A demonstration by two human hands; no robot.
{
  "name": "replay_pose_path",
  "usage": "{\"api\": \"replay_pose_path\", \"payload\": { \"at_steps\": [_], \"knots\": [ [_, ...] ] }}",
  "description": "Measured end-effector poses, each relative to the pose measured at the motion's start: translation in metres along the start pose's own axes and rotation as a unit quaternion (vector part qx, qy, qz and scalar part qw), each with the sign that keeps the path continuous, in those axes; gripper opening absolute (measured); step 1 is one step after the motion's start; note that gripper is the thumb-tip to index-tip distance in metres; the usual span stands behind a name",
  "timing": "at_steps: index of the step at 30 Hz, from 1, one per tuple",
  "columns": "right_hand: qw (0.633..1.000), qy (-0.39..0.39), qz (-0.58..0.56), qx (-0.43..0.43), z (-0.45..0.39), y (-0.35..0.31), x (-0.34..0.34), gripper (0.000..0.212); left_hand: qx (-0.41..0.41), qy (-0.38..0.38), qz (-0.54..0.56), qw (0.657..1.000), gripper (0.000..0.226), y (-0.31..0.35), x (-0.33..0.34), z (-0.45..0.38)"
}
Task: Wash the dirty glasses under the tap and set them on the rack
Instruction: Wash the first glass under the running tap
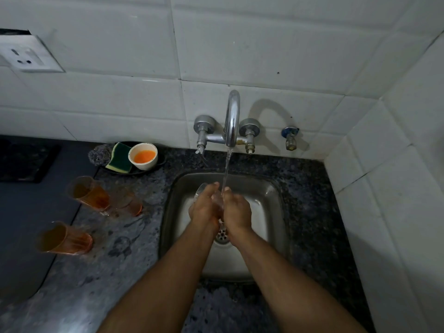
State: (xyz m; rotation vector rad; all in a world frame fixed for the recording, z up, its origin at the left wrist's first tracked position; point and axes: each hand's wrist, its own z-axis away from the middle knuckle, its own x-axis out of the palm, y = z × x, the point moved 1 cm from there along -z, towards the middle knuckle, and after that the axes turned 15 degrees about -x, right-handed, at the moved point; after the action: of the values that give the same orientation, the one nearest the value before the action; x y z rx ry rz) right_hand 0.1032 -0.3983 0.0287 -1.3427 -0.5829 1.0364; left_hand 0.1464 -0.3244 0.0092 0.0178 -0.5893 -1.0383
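We see the sink [276, 212] set into the counter [134, 260], with the tap [231, 121] on the far wall above it. Both hands, left hand [204, 207] and right hand [236, 210], meet over the sink around a glass [201, 189]. Left of the sink stand three glasses [89, 193], [127, 200], [63, 237]. Far left of the tap, a sponge [120, 158] lies beside a bowl [143, 156]

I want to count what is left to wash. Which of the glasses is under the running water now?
The clear glass held between both hands over the sink. The three orange-tinted glasses stand on the counter to the left, untouched.
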Motion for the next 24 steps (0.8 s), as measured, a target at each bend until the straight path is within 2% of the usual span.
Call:
{"api": "replay_pose_path", "payload": {
  "at_steps": [1, 2, 3, 4, 6, 8, 10, 11, 12, 14, 15, 17, 19, 21, 23, 24],
  "knots": [
    [0.990, -0.019, -0.077, 0.117, 0.000, -0.009, 0.000, 0.039, 0.002, 0.003, -0.008, 1.000, 0.058, 0.000, -0.002, 0.000],
    [0.973, -0.053, -0.113, 0.192, -0.001, -0.017, -0.002, 0.037, 0.004, 0.014, -0.012, 1.000, 0.046, 0.000, -0.004, 0.002],
    [0.967, -0.089, -0.108, 0.212, -0.003, -0.023, -0.005, 0.037, 0.007, 0.024, -0.016, 1.000, 0.036, 0.000, -0.005, 0.004],
    [0.973, -0.112, -0.071, 0.187, -0.005, -0.023, -0.006, 0.039, 0.008, 0.027, -0.021, 0.999, 0.030, 0.001, -0.004, 0.008],
    [0.993, -0.100, 0.050, 0.045, -0.005, -0.018, -0.007, 0.044, 0.010, 0.013, -0.018, 1.000, 0.029, 0.004, -0.002, 0.008],
    [0.989, -0.047, 0.104, -0.089, 0.002, -0.011, -0.003, 0.044, 0.004, -0.004, 0.000, 1.000, 0.044, 0.007, 0.004, 0.009],
    [0.990, -0.017, 0.081, -0.117, 0.008, -0.009, -0.001, 0.042, -0.001, -0.018, -0.002, 1.000, 0.065, 0.009, 0.007, 0.008],
    [0.996, -0.021, 0.045, -0.074, 0.008, -0.011, -0.001, 0.042, 0.000, -0.019, -0.013, 1.000, 0.066, 0.009, 0.007, 0.008],
    [0.999, -0.034, -0.015, 0.015, 0.005, -0.013, -0.001, 0.043, 0.002, -0.011, -0.023, 1.000, 0.062, 0.010, 0.006, 0.010],
    [0.966, -0.087, -0.131, 0.205, 0.002, -0.019, -0.005, 0.043, -0.003, 0.006, -0.010, 1.000, 0.063, 0.010, -0.001, 0.007],
    [0.955, -0.110, -0.139, 0.237, 0.000, -0.021, -0.009, 0.043, -0.009, 0.009, -0.005, 1.000, 0.064, 0.009, -0.004, 0.007],
    [0.972, -0.124, -0.062, 0.188, 0.002, -0.022, -0.011, 0.046, -0.001, 0.009, -0.009, 1.000, 0.048, 0.005, -0.005, 0.007],
    [0.994, -0.077, 0.071, 0.026, 0.009, -0.021, -0.009, 0.045, 0.013, 0.019, 0.001, 1.000, 0.031, 0.002, -0.004, 0.006],
    [0.981, -0.035, 0.140, -0.130, 0.016, -0.014, -0.007, 0.040, 0.016, 0.025, 0.003, 1.000, 0.035, 0.002, 0.000, 0.005],
    [0.970, -0.026, 0.170, -0.169, 0.020, -0.013, -0.005, 0.041, 0.014, 0.010, -0.006, 1.000, 0.048, 0.004, 0.002, 0.003],
    [0.981, -0.026, 0.144, -0.129, 0.016, -0.013, -0.006, 0.043, 0.009, 0.006, -0.012, 1.000, 0.047, 0.005, 0.002, 0.002]
  ]
}}
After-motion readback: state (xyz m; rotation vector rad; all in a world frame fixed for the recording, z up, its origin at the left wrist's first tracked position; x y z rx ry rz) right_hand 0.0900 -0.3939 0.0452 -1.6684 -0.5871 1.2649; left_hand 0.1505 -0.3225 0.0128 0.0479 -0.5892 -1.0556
